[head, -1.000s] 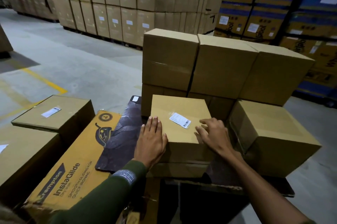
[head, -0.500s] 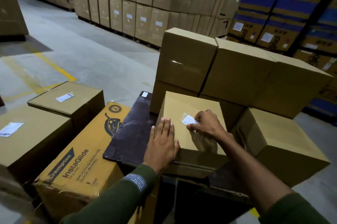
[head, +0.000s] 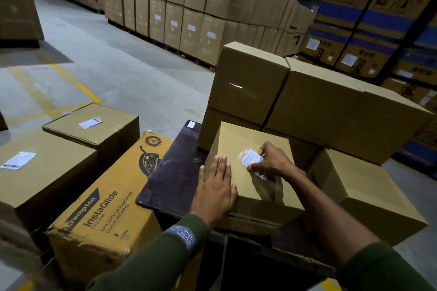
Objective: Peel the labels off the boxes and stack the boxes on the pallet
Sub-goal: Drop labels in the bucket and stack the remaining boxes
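Far to the left, two plain cartons are sitting on the floor stock, the nearer one [head: 45, 172] and the farther one [head: 94, 129], each wearing a white label on its top face (so by the look of it both are waiting their turn). Just right of them a yellow iron carton [head: 104, 203] is lying on its side, and a dark board [head: 172, 172] is resting beyond it, acting as the working surface.

The left hand [head: 215, 186] is lying flat and spread on the near-left corner of the box [head: 250, 172] being worked on, fingers extended and gripping nothing, simply pressing the box down. Right of it, the label [head: 251, 160] is sitting near the middle of the box top, partly lifting, its clear film crinkling and its long axis running from far-left to near-right. The right hand [head: 272, 161] is pinching the label's near-right end between thumb and fingertips, the remaining fingers curling in. This hand is plainly the nearer one to the label, and the still-stuck part is lying away from it toward the far left, so the peel probably calls for pulling along that axis.

Further right, the stacked boxes [head: 331, 106] are standing behind, with one more box [head: 369, 191] sitting low at the near right.
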The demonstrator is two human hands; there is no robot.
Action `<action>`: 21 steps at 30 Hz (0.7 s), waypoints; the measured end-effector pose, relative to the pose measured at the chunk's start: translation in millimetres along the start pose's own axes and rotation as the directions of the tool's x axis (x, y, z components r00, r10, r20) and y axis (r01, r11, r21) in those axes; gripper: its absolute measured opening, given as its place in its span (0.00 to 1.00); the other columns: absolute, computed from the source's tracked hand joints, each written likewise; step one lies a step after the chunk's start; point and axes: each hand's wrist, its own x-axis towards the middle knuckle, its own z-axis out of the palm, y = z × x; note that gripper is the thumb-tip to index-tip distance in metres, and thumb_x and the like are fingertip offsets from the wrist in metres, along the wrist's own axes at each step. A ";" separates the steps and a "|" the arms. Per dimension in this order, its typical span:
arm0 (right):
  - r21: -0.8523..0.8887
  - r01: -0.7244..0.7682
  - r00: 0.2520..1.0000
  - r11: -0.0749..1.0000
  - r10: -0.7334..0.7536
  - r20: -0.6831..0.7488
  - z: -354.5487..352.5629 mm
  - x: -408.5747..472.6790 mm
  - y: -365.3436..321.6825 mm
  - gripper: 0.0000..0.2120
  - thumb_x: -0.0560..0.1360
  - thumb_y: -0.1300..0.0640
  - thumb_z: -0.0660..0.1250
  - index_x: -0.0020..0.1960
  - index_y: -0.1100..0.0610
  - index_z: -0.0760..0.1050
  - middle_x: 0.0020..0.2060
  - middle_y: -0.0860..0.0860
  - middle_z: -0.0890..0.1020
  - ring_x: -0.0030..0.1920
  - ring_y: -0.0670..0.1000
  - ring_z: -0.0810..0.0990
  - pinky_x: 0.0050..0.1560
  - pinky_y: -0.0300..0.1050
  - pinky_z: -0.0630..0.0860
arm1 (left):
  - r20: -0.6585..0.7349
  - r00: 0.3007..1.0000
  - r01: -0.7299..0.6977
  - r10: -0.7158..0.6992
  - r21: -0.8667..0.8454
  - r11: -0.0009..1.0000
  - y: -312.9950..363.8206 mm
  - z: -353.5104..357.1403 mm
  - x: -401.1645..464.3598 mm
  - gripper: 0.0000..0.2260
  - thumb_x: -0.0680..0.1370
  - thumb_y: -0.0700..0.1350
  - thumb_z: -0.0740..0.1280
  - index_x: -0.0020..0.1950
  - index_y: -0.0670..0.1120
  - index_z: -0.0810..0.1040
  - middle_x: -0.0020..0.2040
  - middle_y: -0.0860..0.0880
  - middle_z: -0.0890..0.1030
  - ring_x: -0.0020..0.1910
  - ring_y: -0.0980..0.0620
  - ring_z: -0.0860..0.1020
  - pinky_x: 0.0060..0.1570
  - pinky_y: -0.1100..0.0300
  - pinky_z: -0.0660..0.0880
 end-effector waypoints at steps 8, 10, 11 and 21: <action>0.081 0.036 0.997 0.996 -0.031 -0.066 -10.1 6.8 10.6 0.14 0.73 0.59 0.73 0.58 0.58 0.80 0.49 0.55 0.83 0.49 0.53 0.82 0.47 0.48 0.80 | -0.009 0.999 0.035 -0.035 0.007 0.999 -0.2 -5.4 6.4 0.31 0.79 0.56 0.42 0.78 0.42 0.58 0.77 0.38 0.58 0.78 0.41 0.53 0.74 0.42 0.55; 0.262 0.037 0.988 0.964 0.004 -0.153 -7.6 2.3 19.3 0.03 0.74 0.58 0.72 0.46 0.57 0.83 0.42 0.53 0.85 0.45 0.54 0.83 0.47 0.51 0.79 | 0.002 1.000 0.029 -0.029 0.014 0.999 -0.8 -7.1 10.0 0.32 0.78 0.57 0.39 0.78 0.42 0.57 0.78 0.39 0.57 0.78 0.42 0.53 0.75 0.43 0.53; 0.384 0.036 0.984 0.923 0.035 -0.177 -4.5 0.3 24.5 0.05 0.75 0.57 0.71 0.42 0.58 0.82 0.39 0.53 0.85 0.43 0.54 0.84 0.47 0.54 0.81 | 0.009 1.000 0.021 -0.022 0.022 1.000 -2.3 -8.0 12.9 0.33 0.78 0.57 0.37 0.78 0.42 0.56 0.78 0.39 0.56 0.78 0.42 0.52 0.75 0.44 0.52; 0.447 0.156 0.988 0.881 -0.130 -0.089 25.4 -13.1 44.4 0.13 0.83 0.50 0.58 0.48 0.58 0.71 0.40 0.48 0.80 0.38 0.44 0.77 0.32 0.29 0.68 | 0.046 0.999 0.004 -0.007 0.073 0.997 -7.1 -3.0 38.2 0.35 0.78 0.56 0.35 0.78 0.41 0.57 0.78 0.39 0.57 0.78 0.42 0.55 0.76 0.47 0.53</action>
